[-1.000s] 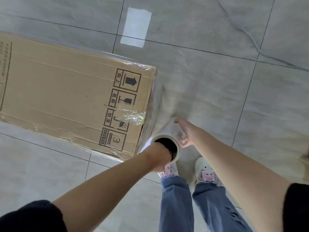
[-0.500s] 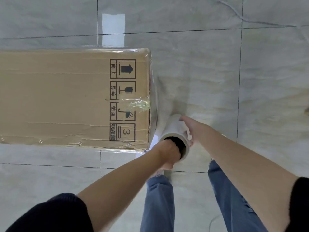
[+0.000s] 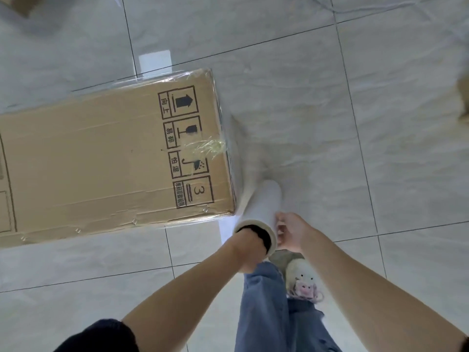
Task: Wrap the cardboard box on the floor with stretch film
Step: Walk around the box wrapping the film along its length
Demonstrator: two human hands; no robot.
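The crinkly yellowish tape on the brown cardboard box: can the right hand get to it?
Probably yes. The crinkly yellowish tape sits uncovered on the brown cardboard box, but the right hand first has to let go of the white stretch film roll.

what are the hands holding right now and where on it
The film roll: the left hand has its fingers inside the near core end, and the right hand touches its outer side.

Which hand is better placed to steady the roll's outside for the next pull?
Right hand, probably: it already touches the stretch film roll from outside; the left hand sits in its core.
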